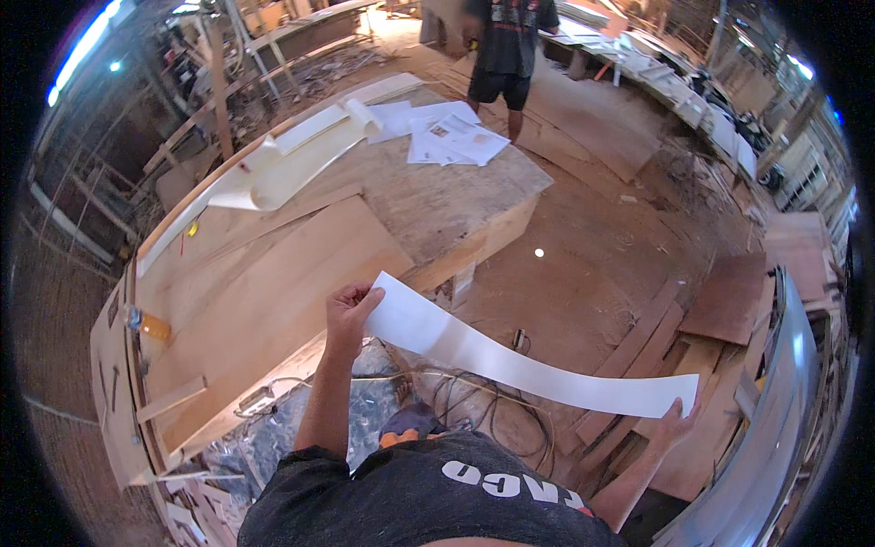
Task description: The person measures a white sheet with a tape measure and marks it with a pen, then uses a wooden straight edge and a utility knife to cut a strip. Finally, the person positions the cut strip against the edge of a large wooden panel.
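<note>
A long white strip of thin sheet material (538,369) stretches between my two hands, sagging in the middle and curving up toward my left. My left hand (351,313) pinches its upper left end, thumb on top. At the other end, my right hand (675,421) grips the lower right corner. The strip hangs in front of my body, beyond the edge of the wooden worktable (292,273) and above the floor. Whether its underside has a backing cannot be seen.
On the worktable lie a partly curled cream sheet (283,173), several loose papers (456,139), an orange bottle (149,325) and a wood offcut (171,399). Cables (492,401) lie coiled near my feet. Boards (725,296) are stacked at right. Another person (510,46) stands beyond the table.
</note>
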Demonstrator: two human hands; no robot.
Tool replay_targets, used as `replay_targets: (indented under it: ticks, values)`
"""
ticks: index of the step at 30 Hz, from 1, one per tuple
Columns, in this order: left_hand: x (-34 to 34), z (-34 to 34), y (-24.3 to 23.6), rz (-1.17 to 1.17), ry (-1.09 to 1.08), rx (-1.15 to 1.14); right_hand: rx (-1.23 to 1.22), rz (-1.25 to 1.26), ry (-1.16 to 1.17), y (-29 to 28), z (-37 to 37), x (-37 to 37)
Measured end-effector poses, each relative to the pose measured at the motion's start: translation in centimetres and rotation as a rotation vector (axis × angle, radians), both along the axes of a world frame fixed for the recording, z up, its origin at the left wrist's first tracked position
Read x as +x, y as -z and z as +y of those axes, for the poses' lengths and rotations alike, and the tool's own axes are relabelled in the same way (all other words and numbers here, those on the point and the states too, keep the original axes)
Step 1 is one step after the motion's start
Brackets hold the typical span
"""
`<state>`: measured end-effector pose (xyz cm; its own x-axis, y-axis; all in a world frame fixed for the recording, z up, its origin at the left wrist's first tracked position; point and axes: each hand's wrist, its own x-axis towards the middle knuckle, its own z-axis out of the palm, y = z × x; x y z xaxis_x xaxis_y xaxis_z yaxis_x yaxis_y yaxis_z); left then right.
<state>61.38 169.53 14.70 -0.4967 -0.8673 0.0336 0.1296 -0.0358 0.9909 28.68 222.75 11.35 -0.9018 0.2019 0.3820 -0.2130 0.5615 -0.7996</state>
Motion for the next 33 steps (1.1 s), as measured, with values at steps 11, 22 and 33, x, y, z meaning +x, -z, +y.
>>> replay_targets:
  ticks: [11, 22, 33]
  values:
    - [10.1, -4.4, 2.4, 0.008, -0.234, 0.030, 0.045, 0.164, -0.140, -3.9, -11.0, 0.2]
    - [20.4, -12.5, 2.5, 0.131, -0.325, 0.033, 0.086, 0.289, -0.093, -5.4, -19.5, 7.9]
    - [26.7, -16.8, 3.2, 0.183, -0.383, 0.000, -0.064, 0.302, -0.075, -6.1, -24.5, 12.9]
